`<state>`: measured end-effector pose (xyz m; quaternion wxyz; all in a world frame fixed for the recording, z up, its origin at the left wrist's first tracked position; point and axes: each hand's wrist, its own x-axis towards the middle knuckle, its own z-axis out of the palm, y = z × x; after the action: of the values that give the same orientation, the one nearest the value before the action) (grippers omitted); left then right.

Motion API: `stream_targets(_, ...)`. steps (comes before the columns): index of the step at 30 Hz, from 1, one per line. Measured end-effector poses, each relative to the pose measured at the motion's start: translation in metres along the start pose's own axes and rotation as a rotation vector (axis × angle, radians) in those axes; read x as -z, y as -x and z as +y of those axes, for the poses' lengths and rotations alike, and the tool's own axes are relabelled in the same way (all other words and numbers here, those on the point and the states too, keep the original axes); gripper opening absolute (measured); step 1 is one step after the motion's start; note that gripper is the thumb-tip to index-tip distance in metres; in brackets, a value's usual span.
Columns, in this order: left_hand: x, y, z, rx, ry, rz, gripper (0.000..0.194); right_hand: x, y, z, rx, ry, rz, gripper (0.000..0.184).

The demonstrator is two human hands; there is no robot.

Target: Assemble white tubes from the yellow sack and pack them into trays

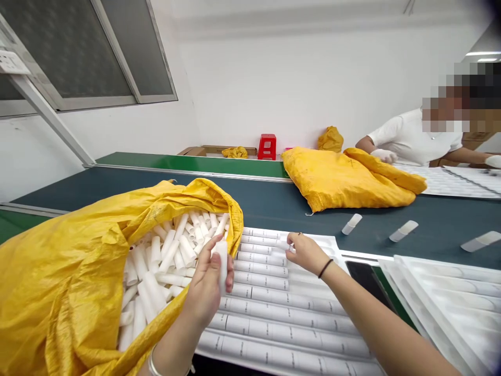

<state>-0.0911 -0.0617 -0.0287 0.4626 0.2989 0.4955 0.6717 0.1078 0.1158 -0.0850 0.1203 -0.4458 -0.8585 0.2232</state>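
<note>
The left hand (207, 284) grips a white plastic tube (222, 263) upright beside the yellow sack (58, 271). The right hand (307, 252), fingers pinched, presses another tube (279, 244) into the white tray (313, 308). The tubes look light, stiff and smooth, best held mid-body.

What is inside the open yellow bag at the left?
The yellow bag is full of loose white tubes, piled every way at its mouth. The left hand holds one white tube there. The bag's cloth hides how deep the pile goes.

Bright, even overhead light, ceiling light strips (480, 54) glowing at top right, soft faint shadows, wide-angle bending at edges, dark vignette in the top right corner
</note>
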Motion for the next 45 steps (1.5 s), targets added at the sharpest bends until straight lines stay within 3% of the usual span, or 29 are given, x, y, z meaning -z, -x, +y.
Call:
stream_targets(3,0.003,0.001,-0.006,-0.044,-0.294,-0.095,0.032,0.010,0.021,-0.021,0.044,-0.163,0.047,0.020)
stream_targets(6,0.006,0.000,-0.010,-0.264,-0.649,-0.271,0.022,0.020,0.040,-0.042,0.215,-0.553,0.022,0.027)
stream_targets(8,0.006,-0.002,-0.008,-0.418,-0.872,-0.348,0.022,0.029,0.051,-0.051,0.357,-0.682,0.036,0.026)
stream_targets(13,0.001,-0.005,0.003,-0.651,-1.169,-0.453,0.025,0.048,0.070,-0.061,0.630,-0.386,0.096,0.028)
stream_targets(17,-0.003,-0.005,0.012,-0.645,-1.185,-0.381,0.047,0.046,0.078,-0.062,0.592,-0.353,0.259,0.030)
stream_targets(19,-0.005,-0.005,0.017,-0.562,-1.161,-0.433,0.037,0.043,0.079,-0.061,0.588,-0.370,0.305,0.031)
stream_targets(21,-0.008,-0.005,0.021,-0.492,-1.118,-0.494,0.027,0.039,0.079,-0.060,0.590,-0.387,0.307,0.031)
stream_targets(24,-0.011,-0.003,0.023,-0.457,-1.099,-0.473,0.024,0.034,0.077,-0.057,0.572,-0.414,0.281,0.029)
stream_targets(32,-0.013,0.000,0.017,-0.473,-1.088,-0.452,0.025,0.033,0.078,-0.051,0.557,-0.447,0.246,0.026)
stream_targets(40,-0.017,-0.001,0.018,-0.315,-0.923,-0.520,0.034,0.040,0.080,-0.048,0.572,-0.421,0.234,0.030)
stream_targets(42,-0.017,-0.002,0.016,-0.340,-0.934,-0.524,0.036,0.041,0.081,-0.049,0.559,-0.413,0.235,0.028)
stream_targets(45,-0.016,-0.003,0.011,-0.491,-1.012,-0.505,0.029,0.042,0.082,-0.051,0.499,-0.410,0.221,0.024)
